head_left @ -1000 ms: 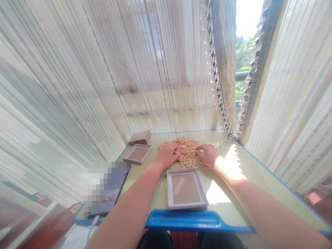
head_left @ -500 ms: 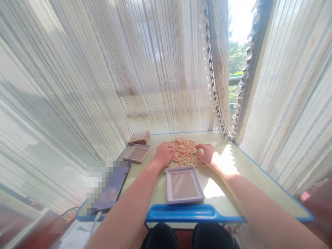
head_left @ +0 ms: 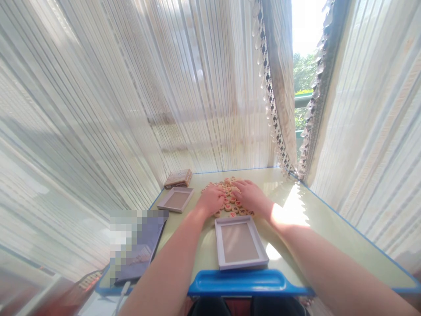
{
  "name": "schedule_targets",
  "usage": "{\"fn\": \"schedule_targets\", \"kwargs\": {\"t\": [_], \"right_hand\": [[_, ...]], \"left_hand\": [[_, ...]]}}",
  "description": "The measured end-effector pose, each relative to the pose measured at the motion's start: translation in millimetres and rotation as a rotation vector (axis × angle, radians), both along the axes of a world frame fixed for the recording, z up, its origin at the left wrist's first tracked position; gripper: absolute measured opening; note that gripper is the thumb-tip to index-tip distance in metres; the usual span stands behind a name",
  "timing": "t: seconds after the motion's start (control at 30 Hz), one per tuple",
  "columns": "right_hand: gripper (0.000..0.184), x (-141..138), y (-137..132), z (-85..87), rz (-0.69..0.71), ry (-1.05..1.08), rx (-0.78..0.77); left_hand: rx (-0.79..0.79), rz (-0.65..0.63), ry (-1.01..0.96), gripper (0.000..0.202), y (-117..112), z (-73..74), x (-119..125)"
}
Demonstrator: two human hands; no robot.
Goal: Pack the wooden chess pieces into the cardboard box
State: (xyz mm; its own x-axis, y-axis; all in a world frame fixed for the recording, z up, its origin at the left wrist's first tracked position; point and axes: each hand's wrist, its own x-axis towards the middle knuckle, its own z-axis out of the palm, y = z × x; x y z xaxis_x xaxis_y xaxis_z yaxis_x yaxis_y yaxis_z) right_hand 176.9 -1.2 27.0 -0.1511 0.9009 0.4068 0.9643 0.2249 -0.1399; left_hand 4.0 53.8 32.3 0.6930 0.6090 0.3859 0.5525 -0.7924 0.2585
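Observation:
Round wooden Chinese chess pieces [head_left: 235,209] with red and dark characters lie heaped together near the table's middle. Across the left side of the heap rests my left hand [head_left: 213,199], fingers stretched out and no piece visibly held. My right hand [head_left: 251,195] lies spread over the right side of the heap, its fingers apart and touching pieces. Some pieces are hidden beneath both hands. Just in front of the heap, close to me, sits a shallow, empty pale box tray [head_left: 241,265].
A second shallow tray [head_left: 176,211] stands at the back left, beside a brown box [head_left: 178,177]. A dark tablet-like device [head_left: 141,250] with a cable lies at the left edge. The table [head_left: 315,250] has a blue rim; curtains [head_left: 197,109] hang behind it.
My right hand has moved left and inward onto the pieces, with those on the right gathered closer to the heap. The view has tilted slightly; my left hand remains at the heap's left.

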Motion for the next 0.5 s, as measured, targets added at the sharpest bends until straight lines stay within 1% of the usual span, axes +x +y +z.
{"fn": "schedule_targets", "kwargs": {"t": [0.13, 0.23, 0.3, 0.43, 0.5], "right_hand": [[0.03, 4, -3, -6.1, 0.018, -0.022, -0.041], [0.024, 6, -8, -6.2, 0.05, 0.009, -0.025], [0.022, 6, -9, -5.1, 0.106, 0.032, -0.027], [0.019, 4, -11, -2.4, 0.226, 0.076, -0.038], [0.02, 2, -12, -1.1, 0.248, 0.096, -0.046]], "left_hand": [[-0.001, 0.058, -0.002, 0.034, 3, -0.2, -3], [0.015, 0.077, 0.038, 0.033, 3, -0.3, -5], [-0.002, 0.071, 0.054, 0.035, 1, -0.5, -6], [-0.01, 0.028, 0.057, 0.047, -2, 0.5, -6], [-0.013, 0.001, 0.074, 0.044, -3, 2.2, -6]]}}
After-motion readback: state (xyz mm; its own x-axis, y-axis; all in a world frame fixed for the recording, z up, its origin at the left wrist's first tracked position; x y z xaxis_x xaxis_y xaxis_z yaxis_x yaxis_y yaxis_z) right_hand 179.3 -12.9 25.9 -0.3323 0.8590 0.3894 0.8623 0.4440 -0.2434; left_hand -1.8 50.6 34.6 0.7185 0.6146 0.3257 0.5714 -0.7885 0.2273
